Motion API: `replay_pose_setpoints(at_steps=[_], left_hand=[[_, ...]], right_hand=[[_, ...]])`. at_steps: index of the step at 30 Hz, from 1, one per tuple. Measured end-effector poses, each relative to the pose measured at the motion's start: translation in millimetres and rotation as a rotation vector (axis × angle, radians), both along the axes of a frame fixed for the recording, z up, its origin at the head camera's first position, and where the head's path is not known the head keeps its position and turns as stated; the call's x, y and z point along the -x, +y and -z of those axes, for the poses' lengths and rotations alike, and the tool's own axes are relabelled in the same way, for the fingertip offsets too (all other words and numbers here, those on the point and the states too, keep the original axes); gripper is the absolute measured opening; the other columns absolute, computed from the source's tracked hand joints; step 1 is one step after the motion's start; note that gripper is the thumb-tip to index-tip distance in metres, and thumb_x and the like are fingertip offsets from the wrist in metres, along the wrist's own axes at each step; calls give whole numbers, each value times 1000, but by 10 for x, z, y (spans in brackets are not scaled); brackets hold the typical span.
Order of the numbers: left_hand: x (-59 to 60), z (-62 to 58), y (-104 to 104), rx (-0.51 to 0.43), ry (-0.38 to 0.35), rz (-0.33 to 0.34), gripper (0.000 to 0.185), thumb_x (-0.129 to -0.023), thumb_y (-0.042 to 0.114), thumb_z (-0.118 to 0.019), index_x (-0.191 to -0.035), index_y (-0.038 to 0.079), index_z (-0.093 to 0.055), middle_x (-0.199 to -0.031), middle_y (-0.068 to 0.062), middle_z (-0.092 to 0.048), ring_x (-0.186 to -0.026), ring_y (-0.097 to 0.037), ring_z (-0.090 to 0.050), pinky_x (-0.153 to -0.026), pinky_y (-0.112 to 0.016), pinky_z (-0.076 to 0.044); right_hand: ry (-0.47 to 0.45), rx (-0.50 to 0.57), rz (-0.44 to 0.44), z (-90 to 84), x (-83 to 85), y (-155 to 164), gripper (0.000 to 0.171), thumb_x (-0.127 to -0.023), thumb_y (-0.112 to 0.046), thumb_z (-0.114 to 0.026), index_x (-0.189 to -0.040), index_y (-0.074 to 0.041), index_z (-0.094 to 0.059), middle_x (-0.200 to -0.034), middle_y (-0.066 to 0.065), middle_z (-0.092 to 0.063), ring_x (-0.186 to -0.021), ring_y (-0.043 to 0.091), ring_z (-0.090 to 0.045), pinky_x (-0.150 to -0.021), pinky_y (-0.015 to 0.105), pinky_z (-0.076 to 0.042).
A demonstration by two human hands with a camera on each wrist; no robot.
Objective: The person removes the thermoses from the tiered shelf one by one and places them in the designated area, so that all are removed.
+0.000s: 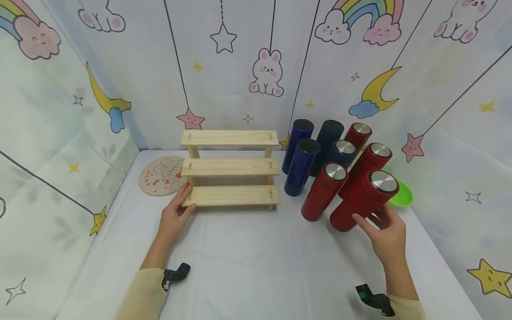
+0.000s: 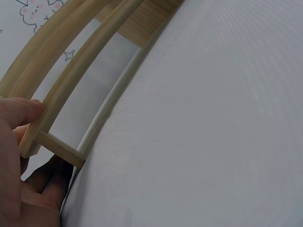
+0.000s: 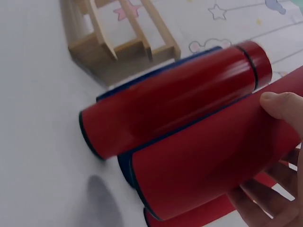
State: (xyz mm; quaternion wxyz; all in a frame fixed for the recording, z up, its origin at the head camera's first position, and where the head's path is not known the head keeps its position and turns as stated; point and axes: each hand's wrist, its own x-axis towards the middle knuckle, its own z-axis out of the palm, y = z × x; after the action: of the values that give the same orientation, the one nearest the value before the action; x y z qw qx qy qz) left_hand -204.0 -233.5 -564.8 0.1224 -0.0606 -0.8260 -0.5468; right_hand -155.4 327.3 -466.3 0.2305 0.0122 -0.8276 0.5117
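A three-tier wooden display stand (image 1: 230,195) stands on the white table. My left hand (image 1: 176,213) grips the left end of its lowest step; in the left wrist view, the thumb lies against the step (image 2: 71,85) and other fingers are behind the end leg. On the right, my right hand (image 1: 384,233) holds a red thermos bottle (image 1: 358,206) with a silver lid, thumb on the near side and fingers around the far side. Close beside it, another red thermos (image 3: 175,101) shows in the right wrist view.
Behind the held bottle stand more red thermoses (image 1: 324,193) and several blue thermoses (image 1: 302,166), one silver-topped. A bright green dish (image 1: 402,195) is partly hidden at the right. A round bunny-print mat (image 1: 160,178) lies left of the stand. Patterned cloth hangs around the table.
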Motion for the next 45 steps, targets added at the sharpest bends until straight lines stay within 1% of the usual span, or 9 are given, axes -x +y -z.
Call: replay_pose_setpoints(at_steps=[5,11,18,21,27,32,37,42,45], left_hand=[[-7,12,7,-2,-16,2,60,-107,11,-70,-164,7,-49,-176,-8,-31,-157,-34,-35,-103,-5,-40],[-11,18,19,-18,-21,5,60,-107,11,-71,-163,7,-49,-176,-8,-31,-158,-32,-34,-103,-5,-40],[-4,31,32,-4,-2,12,61,-107,10,-71,-164,7,-48,-176,-9,-31,-156,-34,-37,-100,-5,-42],[-11,21,36,2,-14,3,61,-107,10,-70,-164,7,-48,-176,-8,-31,-156,-34,-37,-101,-5,-42],[-17,13,37,-1,-19,0,60,-107,9,-70,-163,6,-48,-176,-9,-31,-157,-33,-36,-102,-5,-41],[-18,10,27,-2,-14,-3,60,-107,9,-70,-163,6,-49,-176,-6,-32,-157,-33,-36,-101,-4,-41],[-4,-22,30,3,-21,-5,60,-107,11,-70,-164,8,-49,-176,-4,-32,-157,-32,-36,-101,-5,-42],[-18,-47,34,6,-36,-19,60,-107,12,-71,-164,9,-49,-176,-7,-32,-157,-30,-37,-100,-4,-42],[-20,-48,25,6,-32,-19,61,-108,12,-70,-164,8,-48,-176,-8,-31,-158,-31,-35,-100,-4,-41]], right_hand=[[-56,23,77,58,168,99,74,-92,-7,-88,-157,-23,-59,-142,1,-67,-123,9,-64,-98,18,-55],[-74,48,88,171,321,128,68,-94,-11,-87,-156,-21,-60,-143,5,-67,-123,12,-66,-98,21,-56],[-76,32,92,276,404,140,73,-94,-12,-87,-159,-23,-57,-149,7,-64,-128,18,-65,-100,24,-56],[-89,26,92,300,427,154,73,-94,-13,-87,-160,-22,-56,-149,8,-63,-128,17,-64,-101,25,-56],[-112,-10,102,326,414,159,72,-95,-19,-87,-160,-25,-55,-149,8,-63,-131,25,-65,-103,27,-56],[-118,-29,100,348,424,170,74,-95,-18,-87,-162,-25,-54,-151,10,-63,-133,27,-64,-103,28,-55],[-109,-30,102,357,420,165,74,-96,-19,-87,-161,-27,-54,-151,8,-63,-133,27,-64,-104,29,-55],[-107,-17,98,374,429,158,75,-96,-20,-87,-162,-27,-53,-152,7,-62,-134,26,-63,-105,31,-55],[-98,-5,97,390,442,155,75,-96,-19,-87,-162,-28,-53,-152,7,-62,-134,24,-63,-104,28,-55]])
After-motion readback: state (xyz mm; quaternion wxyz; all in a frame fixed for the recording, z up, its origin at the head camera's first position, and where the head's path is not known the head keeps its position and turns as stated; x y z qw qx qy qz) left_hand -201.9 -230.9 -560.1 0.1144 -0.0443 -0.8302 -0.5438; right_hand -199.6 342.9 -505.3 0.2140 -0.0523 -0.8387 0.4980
